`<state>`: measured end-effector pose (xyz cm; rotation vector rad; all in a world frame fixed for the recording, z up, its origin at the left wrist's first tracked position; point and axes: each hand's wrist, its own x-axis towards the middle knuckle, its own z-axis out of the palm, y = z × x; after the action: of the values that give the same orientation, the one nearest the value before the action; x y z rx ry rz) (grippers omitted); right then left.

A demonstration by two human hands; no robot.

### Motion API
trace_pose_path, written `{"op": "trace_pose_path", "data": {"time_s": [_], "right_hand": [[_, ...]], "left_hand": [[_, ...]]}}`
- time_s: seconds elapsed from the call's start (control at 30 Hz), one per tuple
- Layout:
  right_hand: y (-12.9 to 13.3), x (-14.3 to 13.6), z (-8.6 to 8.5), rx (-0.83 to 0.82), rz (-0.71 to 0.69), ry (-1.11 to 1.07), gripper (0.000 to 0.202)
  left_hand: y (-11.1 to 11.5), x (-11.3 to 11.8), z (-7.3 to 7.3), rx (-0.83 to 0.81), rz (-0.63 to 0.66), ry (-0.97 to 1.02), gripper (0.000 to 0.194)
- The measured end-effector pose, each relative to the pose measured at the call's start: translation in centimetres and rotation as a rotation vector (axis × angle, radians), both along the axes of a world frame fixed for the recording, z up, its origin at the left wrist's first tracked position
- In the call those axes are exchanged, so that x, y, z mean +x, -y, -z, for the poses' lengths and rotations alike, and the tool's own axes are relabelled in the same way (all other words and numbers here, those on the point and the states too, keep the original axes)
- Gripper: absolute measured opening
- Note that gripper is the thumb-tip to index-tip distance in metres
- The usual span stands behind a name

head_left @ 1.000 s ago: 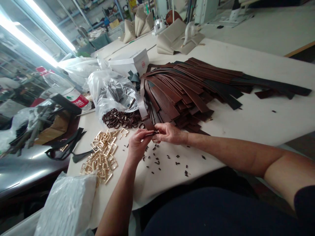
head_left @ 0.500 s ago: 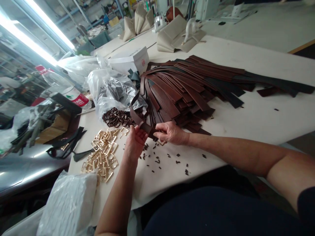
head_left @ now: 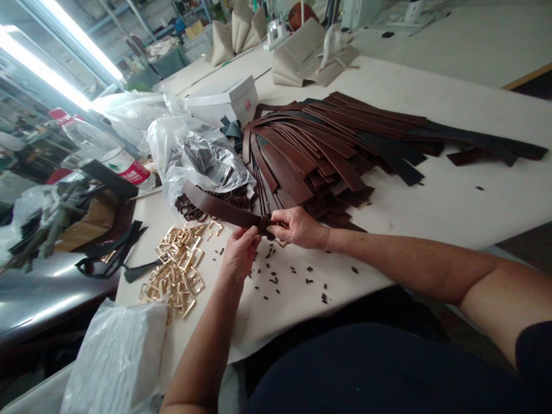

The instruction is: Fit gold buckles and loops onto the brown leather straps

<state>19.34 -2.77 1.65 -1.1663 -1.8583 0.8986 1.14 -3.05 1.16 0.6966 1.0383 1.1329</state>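
Observation:
A dark brown leather strap stretches between my hands above the table, its free end curving up to the left. My left hand pinches the strap between thumb and fingers. Closed round its other end is my right hand, with a bit of gold-coloured buckle showing under the fingers. A narrow leather loop sits around the strap between the two hands. To the left lies a heap of gold rectangular buckles, and behind it a pile of brown leather loops.
A large fan of brown leather straps covers the table behind my hands. Small dark scraps are scattered in front. Leftward are a plastic bag, a bottle and a wrapped white bundle. A white box stands farther back.
The strap's free end has swung down to the left and now lies flatter. My left thumb has closed onto the strap beside the loop, while my right hand keeps its grip.

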Motion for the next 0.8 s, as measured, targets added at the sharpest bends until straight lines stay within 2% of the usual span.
{"op": "trace_pose_path", "data": {"time_s": [0.13, 0.23, 0.37, 0.47, 0.53, 0.67, 0.73, 0.8], "right_hand": [[0.1, -0.1, 0.2, 0.064, -0.037, 0.066, 0.019], [0.3, -0.1, 0.2, 0.071, -0.042, 0.096, 0.017], [0.5, -0.2, 0.3, -0.085, -0.133, -0.118, 0.010], [0.4, -0.1, 0.7, -0.162, -0.234, -0.320, 0.033], [0.5, 0.0, 0.8, -0.124, -0.251, -0.344, 0.048], [1.1, 0.5, 0.8, 0.027, -0.162, -0.151, 0.060], [1.0, 1.0, 1.1, 0.074, -0.120, -0.072, 0.066], [0.4, 1.4, 1.7, 0.137, -0.061, -0.020, 0.072]], "left_hand": [[0.3, 0.3, -0.2, 0.121, -0.042, -0.050, 0.038], [0.4, 0.4, -0.3, 0.175, 0.010, -0.120, 0.037], [0.6, 0.0, -0.4, 0.200, 0.004, -0.181, 0.033], [0.4, -0.2, -0.2, 0.242, -0.024, -0.218, 0.036], [0.4, -0.2, -0.2, 0.242, 0.031, -0.226, 0.035], [0.8, 0.4, -0.8, 0.286, 0.173, -0.232, 0.031], [0.6, 0.5, -1.4, 0.405, 0.175, -0.292, 0.021], [0.3, 0.3, -2.3, 0.568, 0.182, -0.490, 0.008]]}}
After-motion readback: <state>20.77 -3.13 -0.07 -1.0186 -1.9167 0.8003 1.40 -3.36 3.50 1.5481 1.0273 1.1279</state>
